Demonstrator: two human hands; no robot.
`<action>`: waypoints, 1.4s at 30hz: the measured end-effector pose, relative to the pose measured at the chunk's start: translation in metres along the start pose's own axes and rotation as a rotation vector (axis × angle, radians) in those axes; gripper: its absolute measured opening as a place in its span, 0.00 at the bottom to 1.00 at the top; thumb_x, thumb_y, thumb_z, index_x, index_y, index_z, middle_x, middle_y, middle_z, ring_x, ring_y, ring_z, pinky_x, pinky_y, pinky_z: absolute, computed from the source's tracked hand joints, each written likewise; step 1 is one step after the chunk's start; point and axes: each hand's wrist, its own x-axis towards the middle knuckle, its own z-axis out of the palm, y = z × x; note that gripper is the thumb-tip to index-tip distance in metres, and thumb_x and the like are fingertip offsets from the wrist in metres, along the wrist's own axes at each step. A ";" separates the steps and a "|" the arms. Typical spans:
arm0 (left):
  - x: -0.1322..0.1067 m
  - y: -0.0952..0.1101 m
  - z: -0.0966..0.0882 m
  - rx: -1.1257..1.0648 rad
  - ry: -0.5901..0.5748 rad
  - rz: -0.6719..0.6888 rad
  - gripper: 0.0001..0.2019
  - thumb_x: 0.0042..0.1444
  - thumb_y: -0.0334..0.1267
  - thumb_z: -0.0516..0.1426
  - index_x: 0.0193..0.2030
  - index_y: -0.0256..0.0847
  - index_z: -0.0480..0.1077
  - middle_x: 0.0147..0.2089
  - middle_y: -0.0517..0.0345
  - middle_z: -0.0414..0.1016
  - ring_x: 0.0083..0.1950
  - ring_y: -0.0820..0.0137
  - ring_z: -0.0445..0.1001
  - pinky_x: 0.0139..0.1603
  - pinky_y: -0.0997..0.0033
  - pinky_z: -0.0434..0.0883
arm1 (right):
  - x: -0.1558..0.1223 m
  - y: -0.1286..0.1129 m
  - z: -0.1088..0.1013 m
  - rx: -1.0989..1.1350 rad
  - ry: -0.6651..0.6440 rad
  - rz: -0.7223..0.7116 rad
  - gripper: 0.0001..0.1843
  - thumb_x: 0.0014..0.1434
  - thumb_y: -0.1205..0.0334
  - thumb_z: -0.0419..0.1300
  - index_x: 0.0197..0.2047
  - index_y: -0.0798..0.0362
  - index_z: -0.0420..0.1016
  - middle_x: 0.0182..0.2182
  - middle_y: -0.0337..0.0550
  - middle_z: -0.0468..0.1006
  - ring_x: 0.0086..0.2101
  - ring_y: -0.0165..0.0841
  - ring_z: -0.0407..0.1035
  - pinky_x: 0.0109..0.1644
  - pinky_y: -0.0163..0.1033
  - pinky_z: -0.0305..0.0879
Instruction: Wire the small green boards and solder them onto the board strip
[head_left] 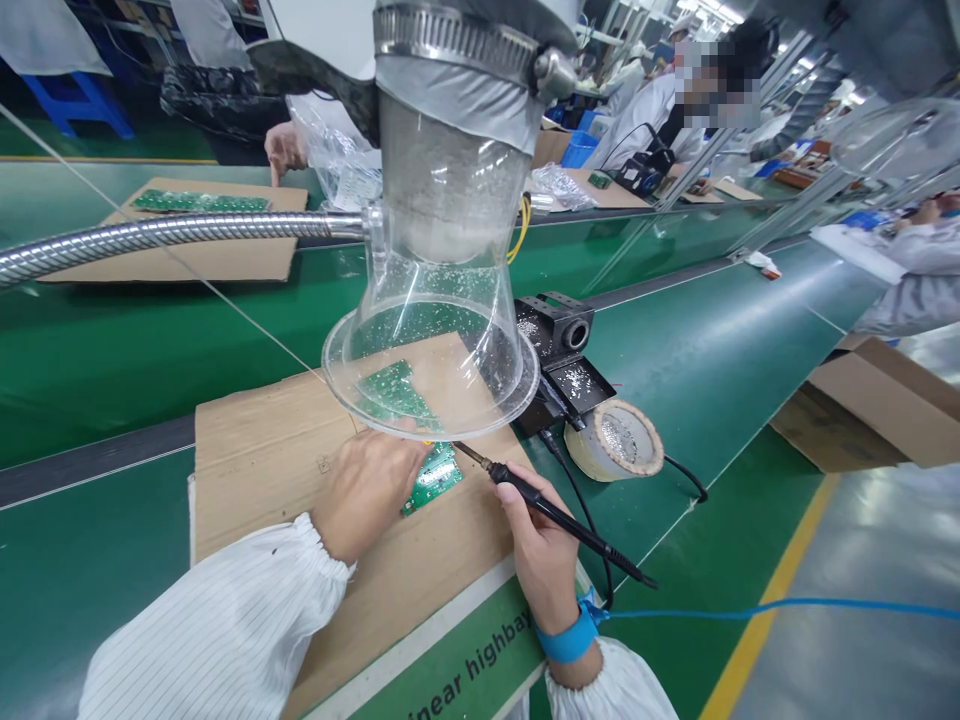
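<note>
A soldering iron (pixel 570 515) is gripped like a pen in my right hand (pixel 544 550), its tip pointing left over the board. The green circuit board (pixel 435 480) lies on a sheet of brown cardboard (pixel 270 450), its far part seen through the clear fume hood (pixel 525 385). My left hand (pixel 375 485) rests on the board's left side with curled fingers. A small yellow bit shows by its fingertips, but what they pinch is hidden. A blue wrist strap (pixel 571 635) circles my right wrist.
A black iron stand (pixel 577 385) with solder bits and a round pot (pixel 619 440) stand right of the cardboard. A flexible metal arm (pixel 187 235) crosses at left. Across the line, another board (pixel 199 201) lies near a co-worker's hand (pixel 285 150). An open carton (pixel 870 400) stands at right.
</note>
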 end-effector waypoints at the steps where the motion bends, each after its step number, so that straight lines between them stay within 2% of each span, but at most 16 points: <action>1: 0.001 0.001 -0.001 0.004 -0.005 0.000 0.21 0.71 0.35 0.50 0.24 0.45 0.67 0.20 0.59 0.65 0.22 0.64 0.65 0.26 0.61 0.46 | 0.000 0.000 0.000 0.000 -0.001 0.000 0.14 0.63 0.50 0.67 0.48 0.47 0.83 0.46 0.47 0.84 0.46 0.43 0.79 0.55 0.52 0.76; 8: 0.005 0.005 -0.003 -0.009 -0.053 -0.002 0.18 0.66 0.32 0.54 0.23 0.45 0.66 0.19 0.59 0.64 0.21 0.64 0.63 0.27 0.62 0.43 | -0.001 0.001 0.001 -0.007 -0.011 0.002 0.14 0.63 0.50 0.66 0.48 0.47 0.83 0.46 0.47 0.84 0.45 0.43 0.79 0.54 0.52 0.76; 13: 0.009 0.008 -0.002 -0.005 -0.031 0.013 0.19 0.66 0.31 0.54 0.22 0.45 0.65 0.19 0.59 0.64 0.21 0.63 0.64 0.26 0.62 0.45 | 0.000 -0.002 0.001 0.001 -0.018 0.005 0.14 0.63 0.50 0.66 0.48 0.48 0.83 0.45 0.48 0.84 0.45 0.43 0.79 0.54 0.52 0.77; 17: 0.006 0.004 -0.007 -0.006 0.018 0.029 0.19 0.69 0.33 0.52 0.24 0.45 0.65 0.20 0.59 0.65 0.22 0.63 0.66 0.26 0.61 0.49 | 0.000 -0.001 0.001 0.023 -0.006 0.035 0.15 0.63 0.49 0.66 0.47 0.48 0.83 0.45 0.48 0.84 0.45 0.43 0.79 0.53 0.52 0.76; 21: -0.008 -0.007 -0.021 -0.044 0.046 0.000 0.18 0.72 0.39 0.50 0.27 0.43 0.66 0.23 0.60 0.69 0.24 0.66 0.70 0.28 0.64 0.58 | 0.000 0.002 0.001 0.073 0.048 0.098 0.19 0.62 0.46 0.66 0.50 0.49 0.81 0.44 0.49 0.84 0.43 0.43 0.80 0.51 0.52 0.76; 25: -0.028 -0.014 -0.035 -0.015 0.050 -0.029 0.19 0.73 0.43 0.49 0.29 0.43 0.66 0.23 0.61 0.69 0.23 0.67 0.70 0.27 0.64 0.59 | 0.000 -0.001 0.001 0.144 0.055 0.135 0.22 0.62 0.45 0.67 0.52 0.51 0.79 0.39 0.48 0.85 0.38 0.40 0.80 0.46 0.49 0.78; 28: -0.043 -0.014 -0.038 -0.041 0.039 -0.017 0.20 0.74 0.43 0.48 0.28 0.44 0.64 0.21 0.62 0.68 0.22 0.68 0.69 0.27 0.63 0.59 | 0.001 -0.005 0.002 0.191 0.093 0.148 0.24 0.61 0.45 0.68 0.53 0.53 0.77 0.33 0.45 0.85 0.33 0.37 0.79 0.41 0.45 0.77; 31: -0.056 -0.012 -0.034 -0.152 0.033 -0.024 0.16 0.73 0.40 0.49 0.33 0.43 0.67 0.27 0.60 0.73 0.26 0.68 0.73 0.29 0.65 0.63 | 0.002 -0.007 -0.002 0.260 0.129 0.183 0.24 0.59 0.43 0.69 0.50 0.54 0.78 0.29 0.41 0.84 0.29 0.33 0.77 0.37 0.39 0.76; 34: -0.067 -0.012 -0.027 -0.268 0.038 -0.050 0.08 0.71 0.36 0.52 0.40 0.41 0.69 0.38 0.56 0.79 0.36 0.67 0.77 0.38 0.65 0.68 | 0.004 -0.011 -0.015 0.443 0.141 0.304 0.27 0.54 0.43 0.72 0.50 0.53 0.79 0.29 0.40 0.84 0.29 0.31 0.77 0.34 0.35 0.74; 36: -0.074 -0.013 -0.023 -0.299 0.047 -0.060 0.06 0.70 0.33 0.52 0.41 0.40 0.70 0.42 0.53 0.79 0.40 0.65 0.77 0.42 0.63 0.69 | 0.006 -0.015 -0.030 0.538 0.198 0.380 0.30 0.49 0.44 0.76 0.49 0.52 0.80 0.28 0.38 0.84 0.29 0.30 0.77 0.32 0.32 0.74; 40: -0.078 -0.014 -0.026 -0.276 0.055 -0.035 0.14 0.65 0.25 0.52 0.28 0.42 0.65 0.34 0.54 0.74 0.37 0.63 0.71 0.39 0.61 0.66 | 0.017 -0.023 -0.070 0.511 0.432 0.389 0.29 0.36 0.46 0.81 0.37 0.54 0.80 0.23 0.35 0.82 0.24 0.26 0.74 0.29 0.28 0.73; 42: -0.075 -0.015 -0.032 -0.265 0.064 -0.005 0.17 0.62 0.21 0.51 0.24 0.42 0.62 0.30 0.56 0.70 0.34 0.65 0.68 0.37 0.62 0.65 | 0.025 -0.025 -0.090 0.478 0.520 0.374 0.28 0.34 0.45 0.81 0.31 0.54 0.78 0.21 0.34 0.81 0.21 0.24 0.72 0.25 0.26 0.71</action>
